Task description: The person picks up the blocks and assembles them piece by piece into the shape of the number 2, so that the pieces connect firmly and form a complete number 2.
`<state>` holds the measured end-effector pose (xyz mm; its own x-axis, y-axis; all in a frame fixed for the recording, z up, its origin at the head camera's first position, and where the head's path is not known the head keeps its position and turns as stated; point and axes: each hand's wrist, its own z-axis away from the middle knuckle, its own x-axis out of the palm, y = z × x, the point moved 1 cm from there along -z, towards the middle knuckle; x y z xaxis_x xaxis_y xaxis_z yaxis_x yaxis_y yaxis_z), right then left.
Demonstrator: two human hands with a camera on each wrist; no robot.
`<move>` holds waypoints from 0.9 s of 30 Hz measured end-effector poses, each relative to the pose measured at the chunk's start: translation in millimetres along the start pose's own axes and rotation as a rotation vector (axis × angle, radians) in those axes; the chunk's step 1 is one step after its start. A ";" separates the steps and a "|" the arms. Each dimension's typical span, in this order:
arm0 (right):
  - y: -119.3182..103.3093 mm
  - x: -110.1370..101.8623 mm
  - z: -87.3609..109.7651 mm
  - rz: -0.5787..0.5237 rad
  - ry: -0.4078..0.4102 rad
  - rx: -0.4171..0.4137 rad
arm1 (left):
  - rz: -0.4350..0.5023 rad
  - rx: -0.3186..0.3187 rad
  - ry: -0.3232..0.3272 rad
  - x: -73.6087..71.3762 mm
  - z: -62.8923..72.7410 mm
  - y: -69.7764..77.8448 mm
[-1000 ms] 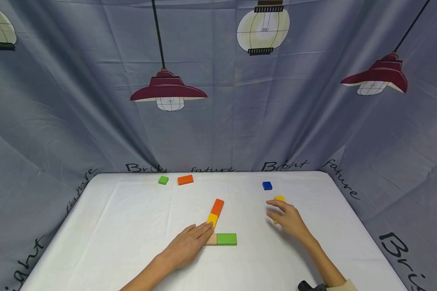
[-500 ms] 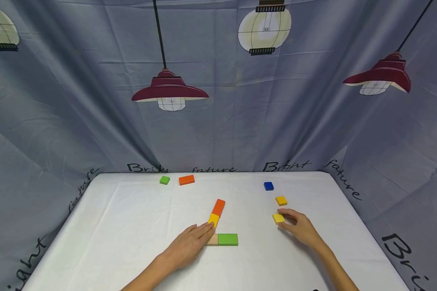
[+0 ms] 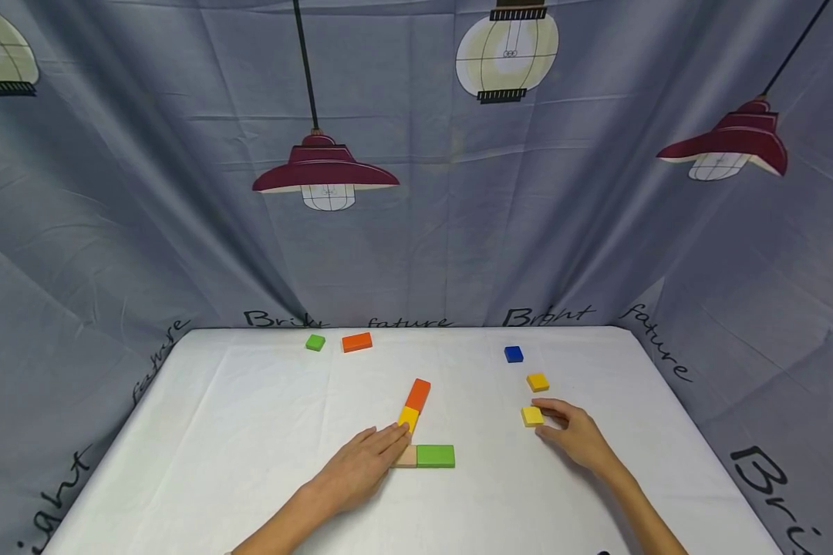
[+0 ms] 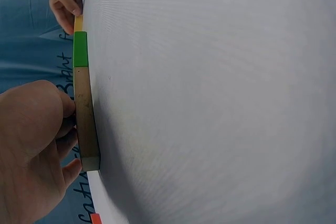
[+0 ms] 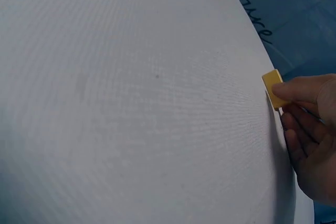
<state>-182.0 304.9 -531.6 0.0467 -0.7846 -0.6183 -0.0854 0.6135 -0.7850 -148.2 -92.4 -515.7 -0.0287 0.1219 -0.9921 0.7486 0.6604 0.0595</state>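
Note:
My left hand lies flat in the head view, its fingertips resting over the near end of a row of blocks. Past them show a yellow block and an orange block. Beside the fingers, a natural wood block meets a green block end to end; my hand hides part of the wood one. In the left wrist view the long wood block stands by my fingers. Farther right, my right hand pinches a small yellow block on the table between thumb and index finger.
Behind the held block lie another yellow block and a blue block. A small green block and an orange block sit near the far edge of the white table. A patterned grey-blue curtain hangs around it.
My right hand has come down and back from above the yellow blocks to the nearer one, which has turned slightly between its fingers. The left hand has kept its place.

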 end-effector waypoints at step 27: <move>-10.4 1.6 -6.1 0.045 0.062 -0.050 | -0.005 0.006 -0.002 0.7 0.0 -0.5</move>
<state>-187.1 296.7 -524.2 -0.0194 -0.7615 -0.6479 -0.1358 0.6441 -0.7528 -148.6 -92.7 -516.4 -0.0311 0.1174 -0.9926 0.7525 0.6564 0.0541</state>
